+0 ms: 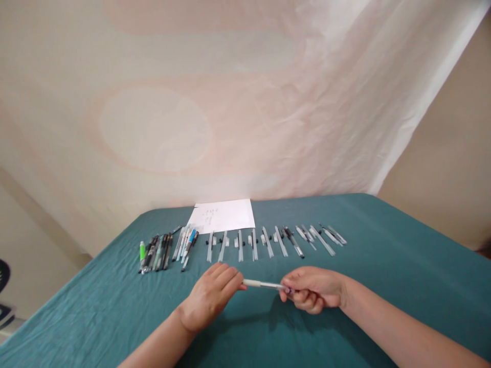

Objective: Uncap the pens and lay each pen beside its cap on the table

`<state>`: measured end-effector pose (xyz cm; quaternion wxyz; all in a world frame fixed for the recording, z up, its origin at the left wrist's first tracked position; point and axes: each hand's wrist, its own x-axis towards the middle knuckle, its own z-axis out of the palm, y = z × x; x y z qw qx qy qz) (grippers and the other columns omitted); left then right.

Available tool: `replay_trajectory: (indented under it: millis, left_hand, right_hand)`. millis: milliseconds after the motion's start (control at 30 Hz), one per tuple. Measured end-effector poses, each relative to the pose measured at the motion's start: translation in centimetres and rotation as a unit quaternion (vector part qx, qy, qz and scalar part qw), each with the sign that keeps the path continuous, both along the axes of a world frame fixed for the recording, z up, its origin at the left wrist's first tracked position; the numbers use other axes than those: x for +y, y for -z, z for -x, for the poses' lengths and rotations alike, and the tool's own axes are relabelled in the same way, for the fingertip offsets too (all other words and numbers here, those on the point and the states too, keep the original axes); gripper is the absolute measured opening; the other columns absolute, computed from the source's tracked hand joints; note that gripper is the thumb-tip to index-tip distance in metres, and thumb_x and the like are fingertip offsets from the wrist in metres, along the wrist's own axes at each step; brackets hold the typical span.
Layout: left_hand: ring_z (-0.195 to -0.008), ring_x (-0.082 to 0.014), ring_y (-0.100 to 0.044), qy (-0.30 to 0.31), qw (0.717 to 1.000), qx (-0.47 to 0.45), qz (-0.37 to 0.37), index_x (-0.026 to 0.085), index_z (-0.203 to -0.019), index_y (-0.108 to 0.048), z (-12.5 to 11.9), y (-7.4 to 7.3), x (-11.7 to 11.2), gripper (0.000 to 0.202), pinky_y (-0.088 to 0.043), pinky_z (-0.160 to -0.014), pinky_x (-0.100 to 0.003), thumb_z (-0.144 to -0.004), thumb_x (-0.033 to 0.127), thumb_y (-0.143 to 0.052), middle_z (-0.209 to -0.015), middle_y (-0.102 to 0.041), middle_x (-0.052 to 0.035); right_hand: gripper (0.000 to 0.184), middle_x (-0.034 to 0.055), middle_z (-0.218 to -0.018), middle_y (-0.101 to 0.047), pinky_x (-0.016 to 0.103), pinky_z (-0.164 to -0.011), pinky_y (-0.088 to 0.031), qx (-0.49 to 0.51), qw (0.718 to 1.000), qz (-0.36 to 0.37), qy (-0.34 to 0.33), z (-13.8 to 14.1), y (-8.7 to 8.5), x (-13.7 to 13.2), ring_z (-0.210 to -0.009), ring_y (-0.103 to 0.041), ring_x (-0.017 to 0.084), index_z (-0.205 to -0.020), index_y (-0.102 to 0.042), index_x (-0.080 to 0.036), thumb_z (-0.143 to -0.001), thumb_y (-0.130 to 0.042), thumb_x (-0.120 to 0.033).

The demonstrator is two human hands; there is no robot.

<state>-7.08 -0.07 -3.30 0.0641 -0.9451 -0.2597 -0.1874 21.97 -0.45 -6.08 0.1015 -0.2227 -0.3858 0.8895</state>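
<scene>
While the left hand [210, 296] and right hand [312, 290] each pinch one end of the slim white plastic pen [264, 284], nearer the person than the white paper sheet [223, 215], it seems light, stiff and slippery.

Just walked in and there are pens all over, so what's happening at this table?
A person holds one pen level between both hands, above the teal-covered table: left hand on one end, right hand on the other. Beyond the hands, a bunch of whole pens lies at the left, a row of pale barrels and small parts runs rightward, and a white sheet lies behind them.
</scene>
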Motion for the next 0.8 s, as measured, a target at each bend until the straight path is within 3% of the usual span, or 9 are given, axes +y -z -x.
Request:
replay_trajectory:
  millis: [200,367,500,633,733,800]
  left_hand:
    - [-0.064,-0.0146,-0.044,0.040,0.998,0.020,-0.043,0.016,-0.087,-0.055,-0.5,0.0,-0.2,0.011,-0.034,-0.062,-0.028,-0.088,0.019,-0.044,-0.070,-0.054,-0.0030]
    - [-0.064,-0.0143,-0.042,0.004,0.999,-0.028,0.040,0.016,-0.074,-0.051,-0.7,0.8,0.0,0.018,-0.031,-0.059,-0.027,-0.089,0.017,-0.041,-0.068,-0.050,-0.0030]
    - [-0.067,-0.0134,-0.045,-0.043,0.982,-0.099,0.153,0.016,-0.076,-0.051,-0.9,1.5,0.1,0.020,-0.032,-0.063,-0.024,-0.090,0.019,-0.037,-0.071,-0.051,-0.0028]
    - [-0.062,-0.0118,-0.045,-0.097,0.954,-0.148,0.242,0.016,-0.070,-0.051,-1.3,2.1,0.4,0.026,-0.031,-0.059,-0.022,-0.090,0.027,-0.038,-0.065,-0.048,0.0000]
    - [-0.057,-0.0107,-0.043,-0.137,0.923,-0.169,0.316,0.016,-0.063,-0.049,-1.4,2.4,0.9,0.033,-0.029,-0.055,-0.021,-0.089,0.035,-0.039,-0.059,-0.044,0.0023]
    - [-0.056,-0.0107,-0.042,-0.158,0.906,-0.178,0.350,0.016,-0.062,-0.049,-1.4,2.4,1.2,0.036,-0.028,-0.054,-0.020,-0.088,0.039,-0.039,-0.057,-0.043,0.0030]
  right_hand:
    - [0.024,-0.0109,-0.049,-0.021,0.012,-0.033,-0.010,-0.039,0.998,-0.040,0.004,-0.1,0.4,0.1,-0.040,-0.011,0.003,-0.087,-0.056,-0.012,-0.085,-0.054,-0.036]
    - [0.031,-0.0104,-0.051,-0.021,0.015,-0.035,-0.010,-0.131,0.975,-0.151,0.098,0.6,0.9,-0.2,-0.041,-0.012,0.003,-0.085,-0.056,-0.014,-0.082,-0.053,-0.045]
    - [0.036,-0.0077,-0.054,-0.029,0.016,-0.040,-0.019,-0.215,0.908,-0.321,0.162,1.2,0.6,-0.5,-0.044,-0.024,0.005,-0.083,-0.058,-0.015,-0.085,-0.045,-0.049]
    - [0.038,-0.0031,-0.063,-0.048,0.019,-0.055,-0.030,-0.277,0.796,-0.504,0.187,1.5,-0.1,-0.7,-0.059,-0.042,0.009,-0.079,-0.061,-0.016,-0.089,-0.039,-0.046]
    - [0.039,-0.0020,-0.065,-0.052,0.021,-0.060,-0.032,-0.306,0.737,-0.564,0.212,1.8,-0.3,-0.8,-0.064,-0.048,0.011,-0.078,-0.060,-0.017,-0.091,-0.036,-0.045]
    - [0.039,-0.0012,-0.068,-0.054,0.022,-0.062,-0.033,-0.307,0.722,-0.573,0.236,2.1,-0.1,-0.8,-0.067,-0.050,0.012,-0.080,-0.060,-0.018,-0.091,-0.035,-0.045]
